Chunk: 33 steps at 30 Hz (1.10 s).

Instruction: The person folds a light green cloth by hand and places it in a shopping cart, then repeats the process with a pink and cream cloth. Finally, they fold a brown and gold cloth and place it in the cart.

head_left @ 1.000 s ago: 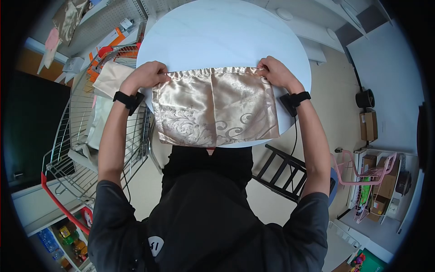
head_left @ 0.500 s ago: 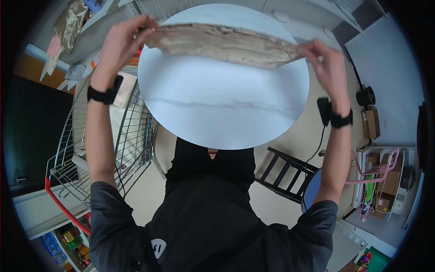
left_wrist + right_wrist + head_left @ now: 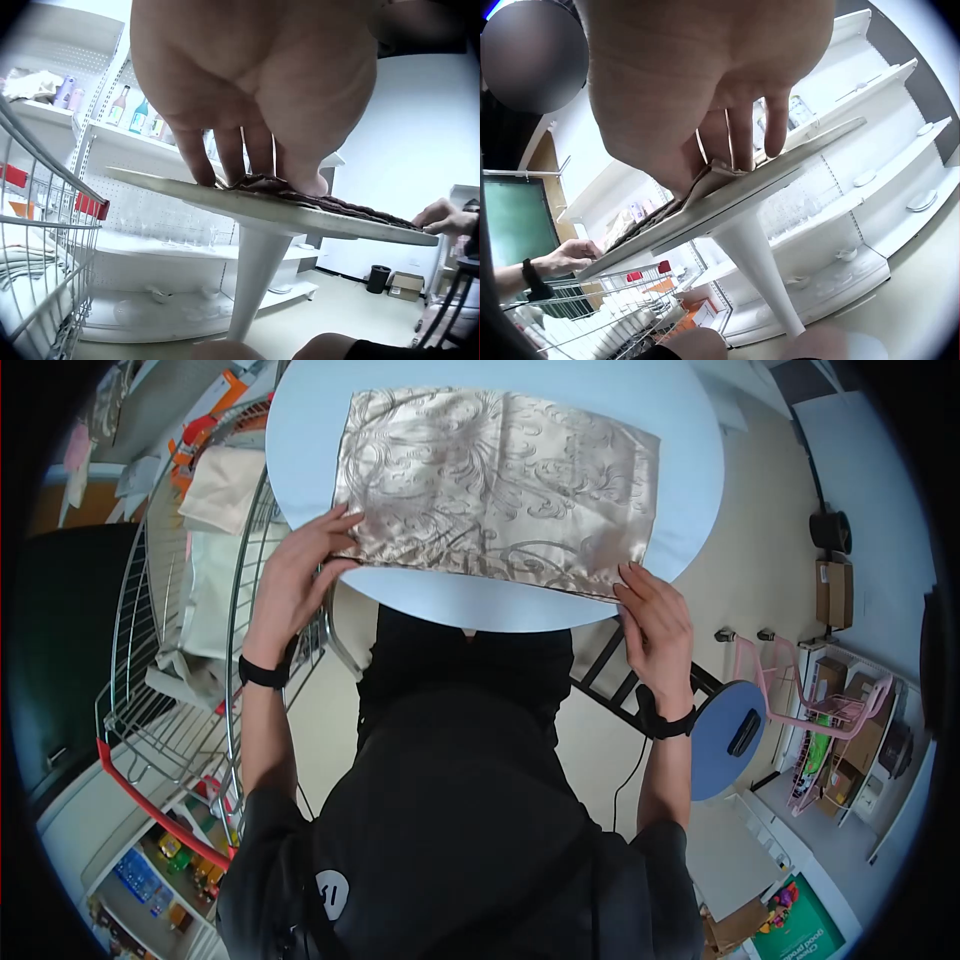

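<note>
A shiny champagne satin cloth point(image 3: 500, 480) with scroll patterns lies spread as a wide rectangle on a round white table point(image 3: 690, 510). My left hand point(image 3: 300, 565) is at its near left corner, fingertips on top and thumb at the edge. The left wrist view shows the cloth's dark edge point(image 3: 262, 182) bunched between those fingers and the thumb. At the near right corner my right hand point(image 3: 658, 625) pinches the cloth in the same way. A raised fold point(image 3: 718, 174) stands between its fingers and thumb in the right wrist view.
To the left stands a wire shopping cart point(image 3: 236, 590) with folded pale cloths point(image 3: 222, 490) inside. A blue round stool point(image 3: 715, 755) is near my right forearm. White shelves point(image 3: 161, 251) with glassware rise behind the table, and a small pink cart point(image 3: 850, 705) stands farther right.
The cloth was held by its edge near me, then swung up and away over the table. Now it lies flat, and both hands have come back toward me with its near corners.
</note>
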Tool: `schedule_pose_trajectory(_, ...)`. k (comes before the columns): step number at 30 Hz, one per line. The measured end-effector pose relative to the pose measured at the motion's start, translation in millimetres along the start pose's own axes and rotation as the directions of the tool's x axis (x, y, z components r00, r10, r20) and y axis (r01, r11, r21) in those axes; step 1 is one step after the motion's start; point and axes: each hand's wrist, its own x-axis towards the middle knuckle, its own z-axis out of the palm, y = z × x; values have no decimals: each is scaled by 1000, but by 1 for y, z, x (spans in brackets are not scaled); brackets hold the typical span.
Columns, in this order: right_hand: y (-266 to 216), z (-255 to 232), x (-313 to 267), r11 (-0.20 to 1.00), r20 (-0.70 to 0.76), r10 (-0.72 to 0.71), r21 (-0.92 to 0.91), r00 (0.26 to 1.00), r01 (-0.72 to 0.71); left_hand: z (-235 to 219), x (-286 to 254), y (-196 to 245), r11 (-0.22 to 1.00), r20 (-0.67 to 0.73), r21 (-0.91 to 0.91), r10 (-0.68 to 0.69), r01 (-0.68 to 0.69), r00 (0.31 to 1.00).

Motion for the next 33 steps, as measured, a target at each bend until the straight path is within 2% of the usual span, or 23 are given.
schedule_pose_trajectory(2,-3,0,0,999,11,7,42,1000,-7,1,-1,-1,999,-21,38,11,-10,1000)
schedule_pose_trajectory(7,-8,4,4,998,17,-55,-36,998,56,3,0,6,996,-94,85,37,-29,995)
schedule_pose_trajectory(10,-6,10,7,997,63,-53,-57,997,56,4,-3,2,981,-39,190,54,-46,998)
schedule_pose_trajectory(11,-3,13,6,997,58,-52,-45,997,54,5,-5,1,965,-55,240,122,-106,991)
schedule_pose_trajectory(18,-1,20,-1,1000,35,-5,5,999,5,11,-31,3,905,-195,397,244,-151,950)
schedule_pose_trajectory(19,-1,21,0,1000,37,-1,13,999,0,12,-32,3,905,-126,398,218,-152,968)
schedule_pose_trajectory(23,-5,16,3,999,51,17,31,999,-19,14,-33,11,950,-83,310,68,-39,994)
schedule_pose_trajectory(27,-7,-4,12,996,120,-6,88,993,-5,7,-25,28,949,-99,314,40,-7,994)
schedule_pose_trajectory(29,-12,-21,29,993,148,-7,120,989,-11,20,-8,47,976,-194,218,59,-16,979)
schedule_pose_trajectory(30,-18,-30,44,993,110,-46,110,993,34,29,4,62,985,-242,170,66,-25,968)
schedule_pose_trajectory(33,-36,-49,101,980,21,-168,114,985,165,62,38,106,992,-133,74,116,-107,984)
